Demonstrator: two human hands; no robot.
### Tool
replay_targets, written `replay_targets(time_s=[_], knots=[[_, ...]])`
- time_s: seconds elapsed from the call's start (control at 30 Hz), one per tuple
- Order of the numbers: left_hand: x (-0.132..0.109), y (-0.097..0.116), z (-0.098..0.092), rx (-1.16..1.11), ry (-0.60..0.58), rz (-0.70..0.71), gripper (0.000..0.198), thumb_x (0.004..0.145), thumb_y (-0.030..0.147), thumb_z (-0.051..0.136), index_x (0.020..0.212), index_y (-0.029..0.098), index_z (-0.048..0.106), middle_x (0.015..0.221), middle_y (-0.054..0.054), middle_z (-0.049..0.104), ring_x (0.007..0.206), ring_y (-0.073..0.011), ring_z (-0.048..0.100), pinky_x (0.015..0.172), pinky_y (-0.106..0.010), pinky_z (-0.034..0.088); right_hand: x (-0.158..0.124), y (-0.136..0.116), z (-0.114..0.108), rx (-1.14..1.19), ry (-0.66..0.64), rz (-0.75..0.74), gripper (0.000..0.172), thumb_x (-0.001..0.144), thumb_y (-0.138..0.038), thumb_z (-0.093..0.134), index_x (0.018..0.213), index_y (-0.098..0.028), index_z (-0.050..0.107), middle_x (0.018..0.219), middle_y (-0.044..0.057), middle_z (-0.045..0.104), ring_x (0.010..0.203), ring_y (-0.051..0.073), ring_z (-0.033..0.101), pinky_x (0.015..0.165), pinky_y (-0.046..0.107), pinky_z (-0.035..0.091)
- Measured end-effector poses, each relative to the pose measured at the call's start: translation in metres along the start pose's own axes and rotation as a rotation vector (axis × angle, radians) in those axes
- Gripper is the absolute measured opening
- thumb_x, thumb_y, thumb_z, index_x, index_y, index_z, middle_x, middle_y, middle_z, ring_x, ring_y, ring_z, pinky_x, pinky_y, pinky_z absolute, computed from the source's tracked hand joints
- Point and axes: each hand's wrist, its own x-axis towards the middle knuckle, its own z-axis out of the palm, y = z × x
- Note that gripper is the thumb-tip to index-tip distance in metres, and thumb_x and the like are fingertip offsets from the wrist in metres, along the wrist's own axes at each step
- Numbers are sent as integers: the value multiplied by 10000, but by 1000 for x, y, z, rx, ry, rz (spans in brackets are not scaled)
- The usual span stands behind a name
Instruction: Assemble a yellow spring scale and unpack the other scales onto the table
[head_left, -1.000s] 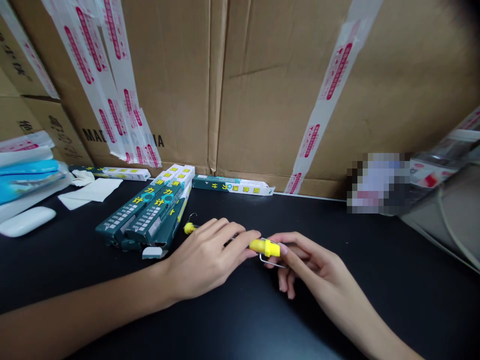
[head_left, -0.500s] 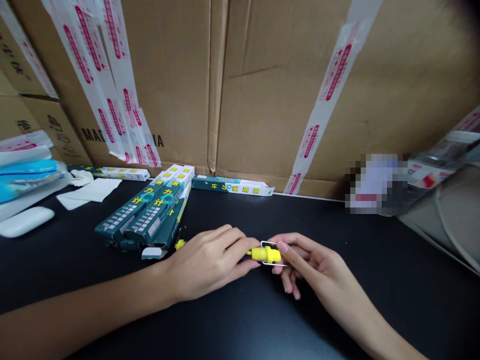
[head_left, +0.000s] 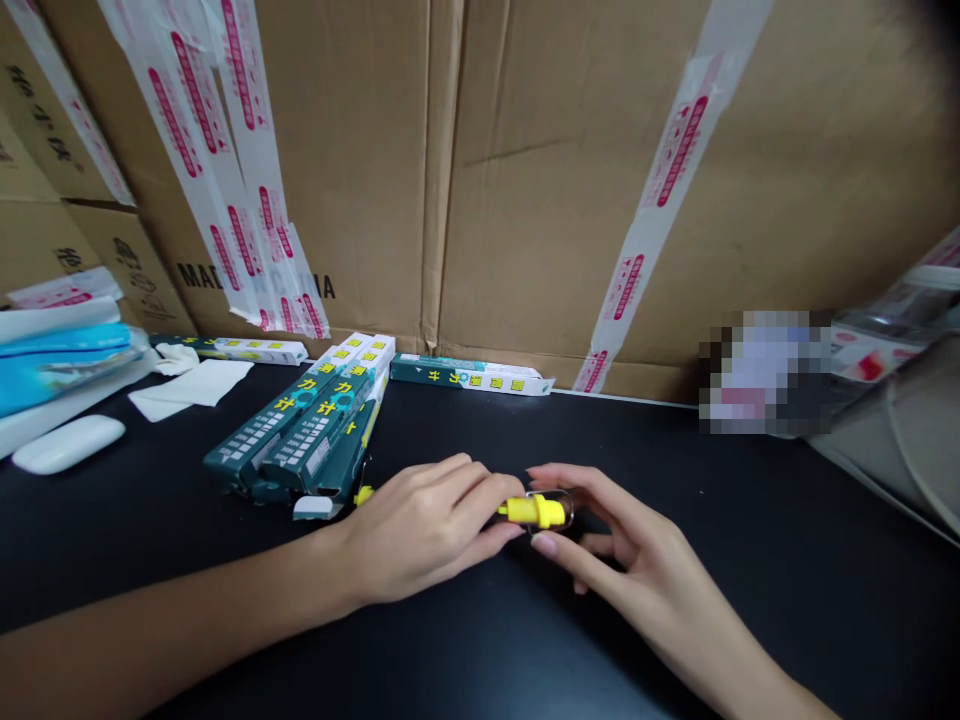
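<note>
My left hand (head_left: pixel 420 530) lies on the black table (head_left: pixel 750 560), fingers closed over a slim rod-shaped tool whose yellow tip (head_left: pixel 363 494) sticks out behind the hand. At the tool's right end, a yellow cap (head_left: pixel 534 511) with a thin wire loop shows between my two hands. My right hand (head_left: pixel 607 545) curls round that yellow end, thumb and forefinger pinching at the wire loop. Most of the tool's shaft is hidden under my left fingers.
Several dark green and white long boxes (head_left: pixel 311 425) lie left of my hands, with one more (head_left: pixel 469 373) along the cardboard wall (head_left: pixel 525 180). A white mouse (head_left: pixel 67 444), tissue (head_left: pixel 191 382) and blue packets (head_left: pixel 60 355) sit at the far left. Grey equipment (head_left: pixel 900 440) stands at the right.
My right hand has turned over the yellow end, and the wire loop has swung from below the cap to behind it. The left hand slid slightly forward along the tool.
</note>
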Motion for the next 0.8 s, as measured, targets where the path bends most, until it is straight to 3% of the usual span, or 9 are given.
replay_targets(time_s=[0.1, 0.2, 0.3, 0.4, 0.6, 0.8], knots=[[0, 0, 0, 14, -5, 12, 215, 1039, 292, 483, 1139, 133, 587, 944, -65, 707, 864, -206, 688, 745, -318, 580, 0, -1, -1, -246, 75, -170, 232, 925, -412, 662, 1132, -311, 685, 1209, 61, 588, 754, 152, 639, 602, 272, 574], [-1, 0, 0, 29, 4, 18, 223, 1050, 295, 458, 1153, 137, 574, 938, -62, 710, 855, -203, 690, 746, -315, 581, 1, 0, -3, -460, 154, -332, 195, 938, -363, 656, 1126, -333, 698, 1234, 66, 584, 837, 193, 661, 760, 358, 583], [-1, -1, -1, 26, 19, 32, 241, 1064, 306, 421, 1182, 142, 553, 956, -59, 715, 848, -193, 690, 746, -308, 581, 2, 1, -4, -546, 177, -453, 214, 941, -321, 663, 1154, -334, 662, 1228, 69, 606, 1104, 271, 609, 916, 417, 536], [-2, -2, -2, 5, 26, 48, 263, 1066, 330, 407, 1208, 147, 533, 944, -52, 711, 836, -189, 682, 730, -299, 575, 3, 0, -4, -549, 120, -514, 259, 938, -302, 675, 1188, -301, 608, 1184, 71, 633, 1103, 258, 594, 906, 385, 530], [0, 0, -3, -50, 31, 104, 213, 1041, 305, 489, 1165, 142, 548, 897, -45, 710, 783, -179, 665, 694, -282, 555, 6, -5, -5, -435, -11, -521, 190, 951, -239, 661, 1121, -267, 582, 1011, 36, 674, 968, 215, 628, 816, 321, 521], [-2, 0, 1, 157, 81, 20, 223, 1016, 191, 525, 1220, 103, 501, 1001, -88, 718, 836, -224, 695, 722, -356, 551, 10, -1, -10, -333, 117, -376, 153, 950, -299, 653, 1095, -251, 664, 1067, 49, 723, 992, 235, 672, 870, 342, 522]])
